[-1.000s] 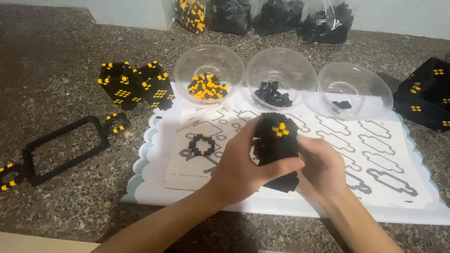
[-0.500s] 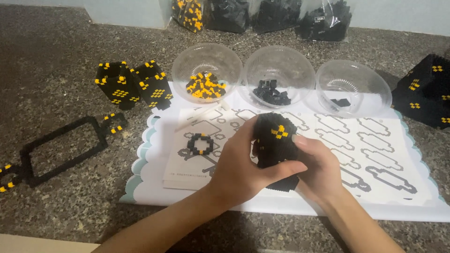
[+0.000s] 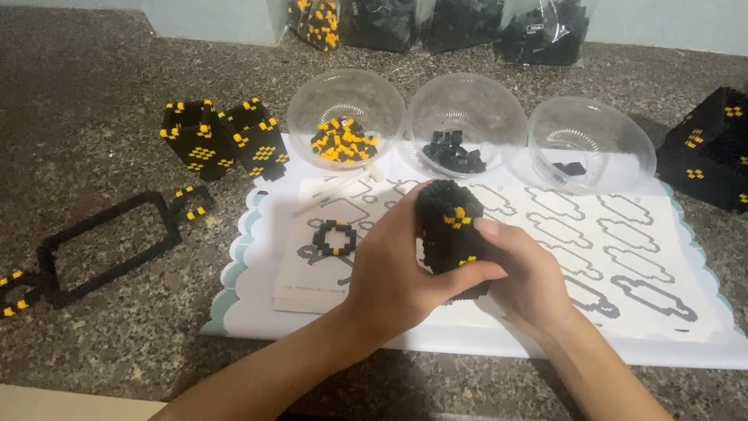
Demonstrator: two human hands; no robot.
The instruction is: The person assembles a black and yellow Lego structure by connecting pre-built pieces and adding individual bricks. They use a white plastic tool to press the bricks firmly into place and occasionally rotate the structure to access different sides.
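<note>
Both hands grip a black block model (image 3: 454,234) with yellow studs, held just above the white instruction sheet (image 3: 623,257) near the middle of the table (image 3: 93,70). The left hand (image 3: 393,269) wraps its fingers around the model's left side; the right hand (image 3: 530,277) clasps it likewise (thumb on top). Three clear bowls (image 3: 467,109) stand beyond.

Clear bags of black bricks (image 3: 467,23) along the far edge

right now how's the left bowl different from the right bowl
The left bowl holds a heap of yellow and black bricks; the right bowl holds only a few black pieces. The left bowl sits farther from the camera; the right bowl sits nearer and lower. Both are clear plastic, upright, at the paper mat's far edge.
</note>
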